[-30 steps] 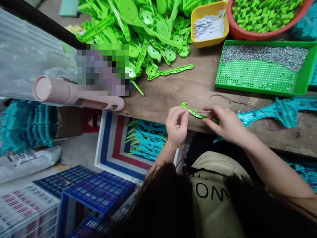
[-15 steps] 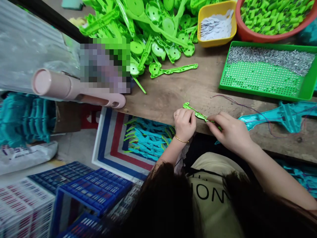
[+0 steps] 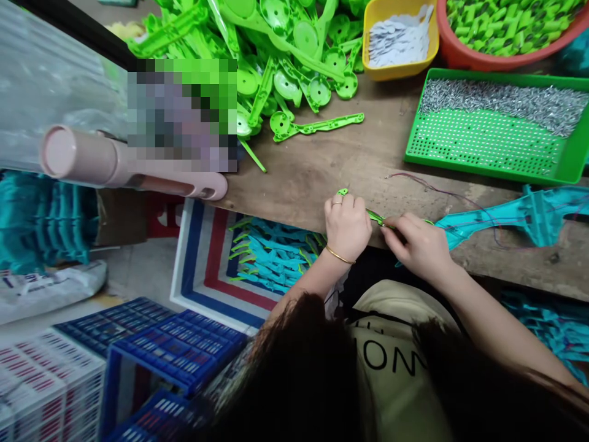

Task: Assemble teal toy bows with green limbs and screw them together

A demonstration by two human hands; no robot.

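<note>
While the left hand [image 3: 348,227] holds its fingers folded over a green strip [image 3: 376,217], the right hand [image 3: 416,242] pinches the same strip between thumb and forefinger, so the 2 hands sit just beside each other with a short green stretch bare between them. Taking 12 o'clock as the top of the view, the strip's long axis runs from 10 o'clock to 4 o'clock, at the near edge of the wooden table [image 3: 299,169]. Its 10 o'clock tip pokes out past the left hand's knuckles; the right hand is nearer to the blue part [image 3: 478,224]. That part lies close to 3 o'clock from the right hand, its length running on that way, thin wires [image 3: 442,189] trailing by it. Whether strip and part join beneath the right hand, I cannot tell. From the hands, 1 loose green piece [image 3: 317,126] lies at 11 o'clock, the green tray [image 3: 478,138] of metal bits [image 3: 501,101] at 2.
</note>
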